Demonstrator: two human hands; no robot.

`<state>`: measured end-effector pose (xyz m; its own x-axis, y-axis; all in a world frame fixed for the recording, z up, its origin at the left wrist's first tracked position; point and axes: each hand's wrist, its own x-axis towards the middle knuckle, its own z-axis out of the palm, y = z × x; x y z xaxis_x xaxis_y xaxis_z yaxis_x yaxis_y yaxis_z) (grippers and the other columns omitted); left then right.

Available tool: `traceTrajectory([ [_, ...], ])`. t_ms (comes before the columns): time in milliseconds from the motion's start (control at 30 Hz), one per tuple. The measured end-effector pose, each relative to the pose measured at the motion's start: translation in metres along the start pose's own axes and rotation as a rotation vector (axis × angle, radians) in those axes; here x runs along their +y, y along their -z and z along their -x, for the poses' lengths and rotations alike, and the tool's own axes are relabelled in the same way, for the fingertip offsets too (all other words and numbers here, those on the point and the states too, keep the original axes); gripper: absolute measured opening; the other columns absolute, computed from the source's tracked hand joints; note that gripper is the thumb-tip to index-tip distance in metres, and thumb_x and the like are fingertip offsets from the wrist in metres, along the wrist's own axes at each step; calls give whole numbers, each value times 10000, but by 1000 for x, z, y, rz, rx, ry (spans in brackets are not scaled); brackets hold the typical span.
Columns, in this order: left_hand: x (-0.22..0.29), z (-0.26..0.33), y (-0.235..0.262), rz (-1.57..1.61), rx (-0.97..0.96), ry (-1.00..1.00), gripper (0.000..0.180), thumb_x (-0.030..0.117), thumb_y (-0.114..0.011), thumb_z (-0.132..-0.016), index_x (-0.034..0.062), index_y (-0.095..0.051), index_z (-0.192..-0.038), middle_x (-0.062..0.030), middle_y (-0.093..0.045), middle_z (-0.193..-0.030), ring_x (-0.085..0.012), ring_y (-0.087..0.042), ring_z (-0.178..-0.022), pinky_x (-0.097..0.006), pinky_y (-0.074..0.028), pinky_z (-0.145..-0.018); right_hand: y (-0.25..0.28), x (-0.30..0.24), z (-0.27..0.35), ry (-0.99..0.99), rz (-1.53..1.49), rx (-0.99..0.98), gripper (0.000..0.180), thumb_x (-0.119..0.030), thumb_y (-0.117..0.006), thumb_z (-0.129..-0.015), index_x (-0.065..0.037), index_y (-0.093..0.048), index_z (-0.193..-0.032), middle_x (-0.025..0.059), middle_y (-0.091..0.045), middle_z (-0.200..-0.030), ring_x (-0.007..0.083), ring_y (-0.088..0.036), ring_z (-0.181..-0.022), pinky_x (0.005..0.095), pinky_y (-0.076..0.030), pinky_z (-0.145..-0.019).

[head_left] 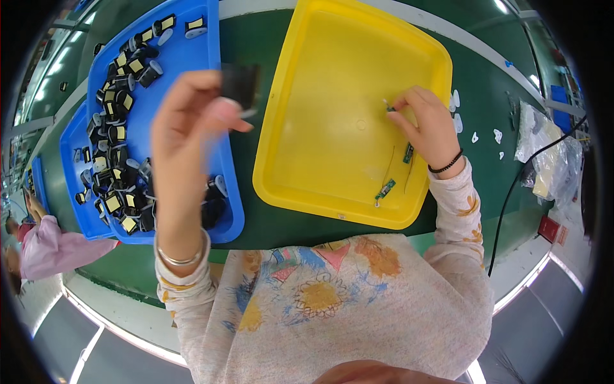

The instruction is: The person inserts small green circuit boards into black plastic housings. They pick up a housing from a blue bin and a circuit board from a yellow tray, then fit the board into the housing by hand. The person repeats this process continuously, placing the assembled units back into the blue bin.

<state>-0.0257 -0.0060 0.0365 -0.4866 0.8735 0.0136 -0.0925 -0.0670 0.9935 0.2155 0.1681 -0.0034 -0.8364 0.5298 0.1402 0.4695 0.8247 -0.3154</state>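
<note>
1. At a green workbench (486, 102), my left hand (192, 121) is raised above the blue tray (227, 211), thumb and fingers closed on a small black part (241, 84) that shows blurred.
2. My right hand (425, 125) reaches into the yellow tray (332, 83), fingertips pinched on a tiny green circuit strip (389, 107) near the tray's right side.
3. Two more green strips (385, 189) lie loose on the yellow tray's floor, one just under my right wrist and one near the front rim.
4. The blue tray is heaped with black-and-yellow parts (118, 115), and a second blue tray (71, 147) lies behind it on the left.
5. With so many parts heaped up and strips loose, most of the work looks undone.
6. White scraps (476, 136) dot the bench beyond the yellow tray.
</note>
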Motion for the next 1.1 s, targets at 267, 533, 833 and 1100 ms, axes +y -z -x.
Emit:
traceTrajectory([
  [267,-35,15,-56,181,-54,133,235,36,-606,-770,-39,-551,-986,-75,-581,-900,-131,-551,-859,-250,-456,-719,-2,-79,-27,-105,-1638,-284,119,-61,-565,-807,-30,-481,-886,26,-557,-800,109,-577,-757,224,-439,-688],
  [533,-35,16,-52,316,-24,34,246,-49,-616,-725,-50,-553,-963,-114,-564,-980,-171,-558,-884,-285,-479,-772,-14,-80,-28,96,-1135,214,156,-9,-636,-726,-16,-548,-855,71,-603,-773,148,-592,-662,242,-452,-595],
  [833,-38,18,-46,172,-19,-49,239,-65,-626,-709,-28,-567,-937,-139,-540,-1022,-186,-562,-909,-285,-500,-768,-6,-75,-32,294,-689,355,148,27,-677,-620,-22,-603,-738,82,-585,-653,207,-563,-545,260,-434,-487],
  [1100,-35,20,-45,201,-79,-54,178,-42,-555,-778,-42,-520,-953,-122,-510,-1030,-166,-534,-931,-273,-463,-797,-8,-78,-30,459,-562,413,171,26,-684,-604,-27,-609,-748,80,-584,-677,222,-546,-542,266,-436,-485],
])
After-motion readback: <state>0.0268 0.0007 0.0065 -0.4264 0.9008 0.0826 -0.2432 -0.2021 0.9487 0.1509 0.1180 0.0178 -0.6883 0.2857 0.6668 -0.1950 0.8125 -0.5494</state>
